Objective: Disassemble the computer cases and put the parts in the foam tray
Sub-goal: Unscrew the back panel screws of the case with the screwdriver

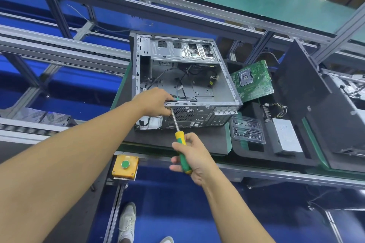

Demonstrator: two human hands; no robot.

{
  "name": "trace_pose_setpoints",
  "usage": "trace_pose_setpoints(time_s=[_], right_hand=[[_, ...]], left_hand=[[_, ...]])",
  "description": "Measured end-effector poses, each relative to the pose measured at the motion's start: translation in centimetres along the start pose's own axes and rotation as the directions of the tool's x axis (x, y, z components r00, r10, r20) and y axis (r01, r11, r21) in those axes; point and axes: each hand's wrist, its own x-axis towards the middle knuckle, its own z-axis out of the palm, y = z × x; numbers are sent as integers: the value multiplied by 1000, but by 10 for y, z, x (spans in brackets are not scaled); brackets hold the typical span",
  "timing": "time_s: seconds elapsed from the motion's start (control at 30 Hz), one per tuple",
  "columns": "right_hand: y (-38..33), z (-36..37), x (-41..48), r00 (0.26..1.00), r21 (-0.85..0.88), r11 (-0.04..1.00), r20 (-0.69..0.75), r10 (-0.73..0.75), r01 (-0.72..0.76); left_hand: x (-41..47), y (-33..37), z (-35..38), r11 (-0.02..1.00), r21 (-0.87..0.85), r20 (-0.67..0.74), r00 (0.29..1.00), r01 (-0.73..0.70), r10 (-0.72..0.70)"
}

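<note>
Bench [207, 142]: case [187, 77] near front edge, screwdriver [181, 141] touching rear.

The left hand [156, 102] hides the screwdriver [179, 136] tip; the right edge crops a second case [343, 116].

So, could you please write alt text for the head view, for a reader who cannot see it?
A person's right hand grips a green-and-yellow screwdriver whose tip meets the rear panel of an open computer case, while the left hand holds the case's rear edge beside the tip. A green motherboard lies right of the case.
</note>
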Motion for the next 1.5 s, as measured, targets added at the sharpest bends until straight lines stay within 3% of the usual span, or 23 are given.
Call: trace_pose_setpoints(time_s=[0.13,0.2,0.37,0.47,0.6,0.73,0.8,0.83,0.9,0.93,0.97,1.0,1.03,1.07,1.1,1.13,1.33,1.5], right_hand=[[-16,2,-9,966,121,975,201,162,-189],[-19,-3,-10,954,134,971,254,160,-198],[-14,-4,-8,991,125,992,133,3,-19],[-14,-2,-6,994,58,997,98,38,-44],[-17,1,-8,982,138,985,168,84,-108],[-15,5,-7,994,138,988,95,59,-72],[-14,5,-7,996,160,986,85,40,-53],[-14,5,-7,995,161,986,91,38,-52],[-13,4,-6,995,143,989,95,32,-46],[-12,3,-5,995,136,990,95,27,-39],[-12,3,-4,995,128,991,94,21,-33],[-11,4,-4,995,121,992,95,15,-27],[-10,4,-4,996,113,993,90,10,-21],[-9,4,-4,997,102,995,80,7,-15],[-9,4,-3,998,92,996,69,3,-10],[-8,4,-3,998,86,996,59,1,-6],[-7,2,0,999,49,999,44,-5,3],[-3,-5,2,999,-4,1000,50,-2,2]], left_hand=[[1,-1,1,1000,5,-12,1000,7,-7],[1,-2,1,1000,9,-18,1000,6,-6],[-1,0,-2,1000,2,16,1000,3,-3],[-3,2,-3,999,37,37,999,13,-15],[-3,3,-2,995,100,49,999,11,-16],[-11,8,4,984,170,50,997,57,-66],[-22,15,7,985,158,-77,995,69,-58],[-31,20,11,994,86,-224,974,62,-42],[-52,32,22,983,-183,-535,836,23,-119],[-63,39,29,929,-368,-572,777,46,-265],[-71,48,35,820,-558,-484,753,127,-446],[-75,56,39,632,-739,-282,744,235,-606],[-74,62,44,380,-869,-36,725,317,-688],[-71,67,48,125,-932,167,708,342,-686],[-66,70,48,-65,-943,287,700,325,-654],[-60,71,49,-169,-943,327,702,287,-633],[-34,76,46,-363,-923,348,670,125,-656],[-38,74,52,-334,-938,299,713,95,-635]])
